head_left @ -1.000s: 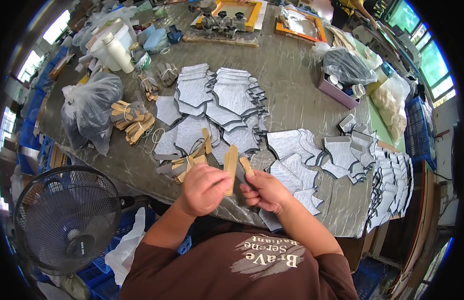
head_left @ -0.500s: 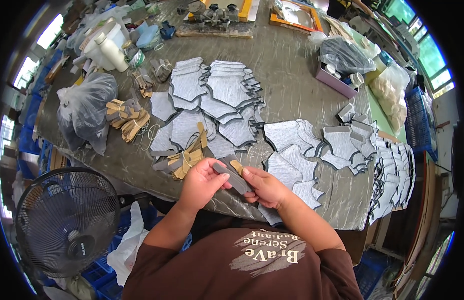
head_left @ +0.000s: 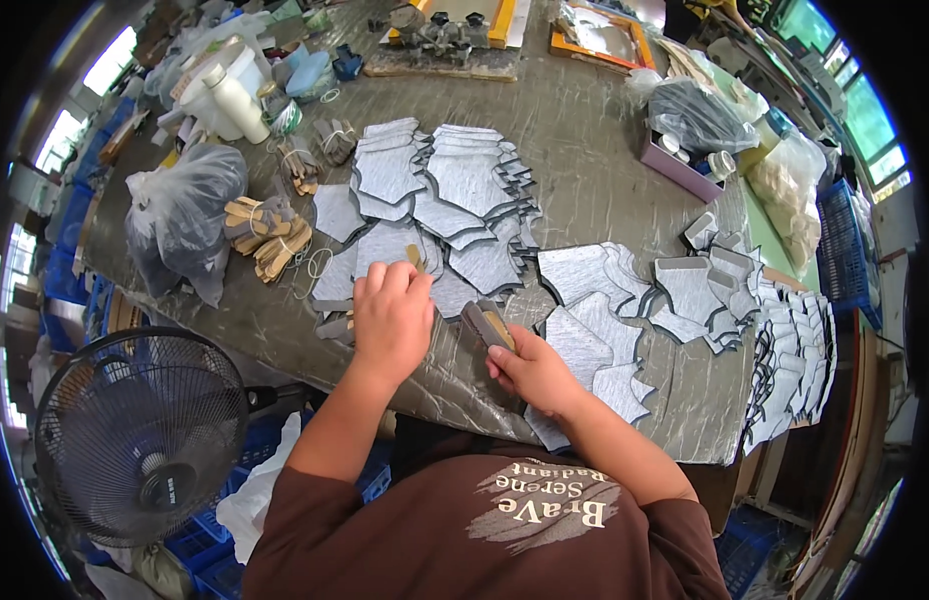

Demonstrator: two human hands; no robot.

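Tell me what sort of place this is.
Likely a small manufacturing workshop: flat grey jagged-edged pieces lie stacked on a broad dark worktable, with tied bundles of thin tan and grey strips nearby.

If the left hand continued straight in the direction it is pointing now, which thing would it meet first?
The left hand would probably meet the tan strip just ahead, then the grey cut pieces beyond; depth is unclear, so it might pass above.
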